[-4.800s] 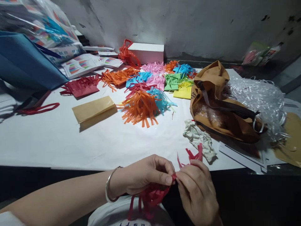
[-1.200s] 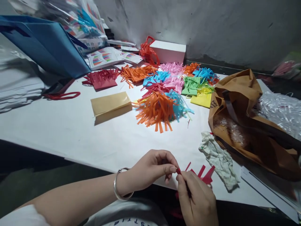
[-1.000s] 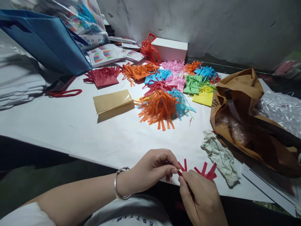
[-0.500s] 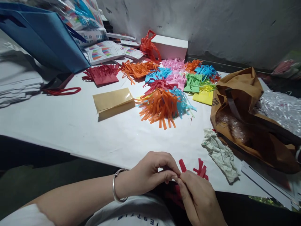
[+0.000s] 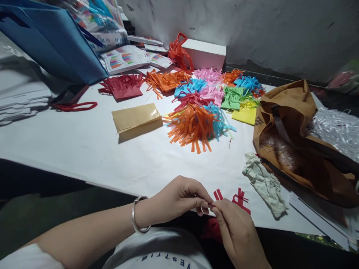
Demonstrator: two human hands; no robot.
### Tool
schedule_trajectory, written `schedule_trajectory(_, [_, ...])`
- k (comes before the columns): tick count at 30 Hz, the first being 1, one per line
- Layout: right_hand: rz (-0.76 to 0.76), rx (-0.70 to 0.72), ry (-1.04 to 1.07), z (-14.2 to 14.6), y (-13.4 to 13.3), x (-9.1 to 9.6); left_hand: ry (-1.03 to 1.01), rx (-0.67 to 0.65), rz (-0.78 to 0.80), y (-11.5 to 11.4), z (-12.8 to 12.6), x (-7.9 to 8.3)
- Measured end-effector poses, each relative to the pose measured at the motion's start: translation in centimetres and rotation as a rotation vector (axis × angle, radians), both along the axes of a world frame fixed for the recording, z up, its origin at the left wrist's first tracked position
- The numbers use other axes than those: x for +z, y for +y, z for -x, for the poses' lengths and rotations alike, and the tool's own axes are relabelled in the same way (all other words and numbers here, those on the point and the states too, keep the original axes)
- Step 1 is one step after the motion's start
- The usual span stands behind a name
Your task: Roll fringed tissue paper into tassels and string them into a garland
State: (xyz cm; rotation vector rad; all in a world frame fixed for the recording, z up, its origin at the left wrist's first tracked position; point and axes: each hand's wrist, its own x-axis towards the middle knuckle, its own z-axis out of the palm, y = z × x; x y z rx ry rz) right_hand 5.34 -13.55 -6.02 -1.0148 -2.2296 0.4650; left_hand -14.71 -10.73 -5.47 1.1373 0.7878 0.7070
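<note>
At the table's front edge, my left hand (image 5: 182, 197) is closed in a pinch, its fingertips against those of my right hand (image 5: 237, 228). Between them they grip a red paper tassel, whose pinched part is mostly hidden by the fingers. Cut red strips (image 5: 240, 201) stick out past my right hand onto the white table. More red paper (image 5: 211, 228) hangs below the hands in shadow. A silver bangle (image 5: 134, 216) circles my left wrist. Farther back lies a heap of orange fringed paper (image 5: 193, 127).
A folded tan paper (image 5: 137, 118) lies left of the fringed bundles. At right stand a brown bag (image 5: 283, 112) and a crumpled pale cloth (image 5: 265, 185). A blue bag (image 5: 56, 45) fills the back left; a white box (image 5: 206, 54) sits against the wall.
My fingertips stay pinched together and have shifted slightly. The red strips beyond the right hand have moved a little. The whole view has shifted slightly.
</note>
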Motion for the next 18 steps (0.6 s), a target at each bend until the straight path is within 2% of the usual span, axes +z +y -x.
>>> schedule_trajectory(2, [0.0,-0.003,0.015,0.1,0.0,-0.2,0.019,0.013,0.062,-0.1,0.1,-0.1])
schedule_trajectory(4, [-0.017,-0.012,0.021,0.0,-0.1,-0.5,0.085,0.015,0.014,-0.2,0.3,0.0])
schedule_trajectory(6, [-0.003,-0.013,0.021,0.0,-0.2,-1.0,0.189,0.015,-0.138,-0.3,0.5,0.1])
schedule_trajectory(9, [0.068,-0.013,0.035,0.1,-0.3,-2.0,0.339,0.023,-0.467,-0.6,0.7,0.1])
schedule_trajectory(12, [0.016,-0.044,0.047,0.6,-0.3,-2.8,0.43,0.026,-0.733,-1.0,0.6,-0.4])
schedule_trajectory(15, [-0.104,-0.069,0.041,1.3,0.1,-3.5,0.513,0.049,-0.864,-1.3,0.7,-0.9])
schedule_trajectory(18, [-0.218,-0.093,0.058,1.8,0.8,-4.6,0.573,0.097,-0.873,-1.4,1.3,-0.9])
